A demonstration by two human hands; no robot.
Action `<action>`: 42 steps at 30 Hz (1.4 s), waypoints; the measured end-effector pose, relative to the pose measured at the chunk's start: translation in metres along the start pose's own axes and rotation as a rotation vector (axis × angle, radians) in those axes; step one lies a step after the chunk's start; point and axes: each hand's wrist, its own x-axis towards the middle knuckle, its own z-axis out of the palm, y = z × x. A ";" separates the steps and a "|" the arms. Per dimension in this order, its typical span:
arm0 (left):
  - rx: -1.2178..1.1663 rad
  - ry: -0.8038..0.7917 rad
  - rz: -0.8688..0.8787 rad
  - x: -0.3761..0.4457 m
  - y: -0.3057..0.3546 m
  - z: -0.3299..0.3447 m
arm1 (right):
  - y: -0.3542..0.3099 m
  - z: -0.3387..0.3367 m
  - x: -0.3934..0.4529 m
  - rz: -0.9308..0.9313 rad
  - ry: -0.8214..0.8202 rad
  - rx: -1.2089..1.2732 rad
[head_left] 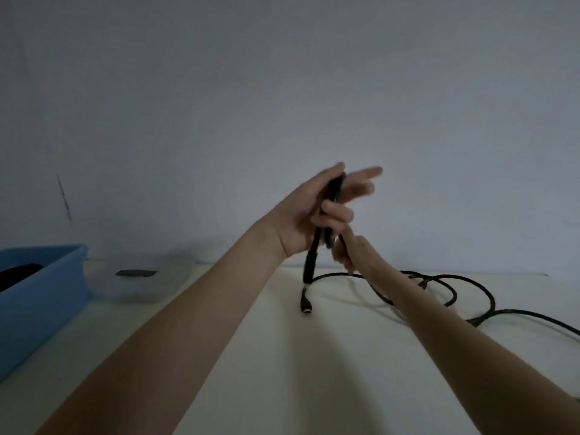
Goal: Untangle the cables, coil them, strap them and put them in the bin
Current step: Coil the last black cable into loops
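Coiling | black cable (326, 215) gripped in left hand (301, 221), fed by right hand (348, 252) pinching | slack at 3 o'clock best drawn evenly, loops kept equal.

Cable (452, 288) black, plain, dull sheen; connector end (306, 304) black with thin pale band above it. Bin (47, 296) light blue, plain; something black inside (18, 273), too dark to make out. Tabletop (282, 372) cream-white, no pattern. Wall (282, 89) pale grey-blue, plain, with thin dark streak (64, 199) at left. Small dark grey strip (135, 273) on clear, frosted container (135, 284) beside bin.
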 end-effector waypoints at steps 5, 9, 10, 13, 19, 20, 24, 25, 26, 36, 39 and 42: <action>-0.356 0.201 0.383 0.014 0.036 -0.005 | 0.035 -0.010 -0.018 0.080 0.064 -0.152; -0.067 0.473 0.279 0.030 0.022 -0.021 | 0.007 -0.008 -0.017 -0.186 0.158 -0.709; 0.093 0.530 0.214 0.033 0.016 -0.026 | -0.004 -0.007 -0.017 -0.298 0.163 -0.767; 0.451 0.643 0.049 0.032 0.002 -0.040 | -0.029 -0.014 -0.020 -0.516 0.162 -0.810; 0.531 0.421 -0.201 0.012 -0.013 -0.042 | -0.055 -0.040 -0.017 -0.567 0.312 -0.743; 0.570 0.387 -0.246 0.008 -0.017 -0.037 | -0.059 -0.042 -0.015 -0.572 0.351 -0.716; 0.547 0.176 -0.325 0.002 -0.030 -0.030 | -0.070 -0.048 -0.007 -0.529 0.500 -0.587; 0.448 0.101 -0.322 0.002 -0.029 -0.030 | -0.069 -0.050 -0.005 -0.500 0.501 -0.546; 0.347 0.036 -0.310 0.003 -0.026 -0.029 | -0.066 -0.052 -0.002 -0.463 0.479 -0.475; -0.141 -0.193 0.217 0.004 0.035 0.007 | -0.032 -0.037 -0.013 0.018 -0.036 0.501; -0.151 0.042 0.433 0.006 0.050 0.016 | -0.025 -0.027 -0.018 0.047 -0.155 0.369; -0.112 0.016 0.370 0.010 0.039 0.024 | -0.038 -0.017 -0.015 0.039 -0.107 -0.231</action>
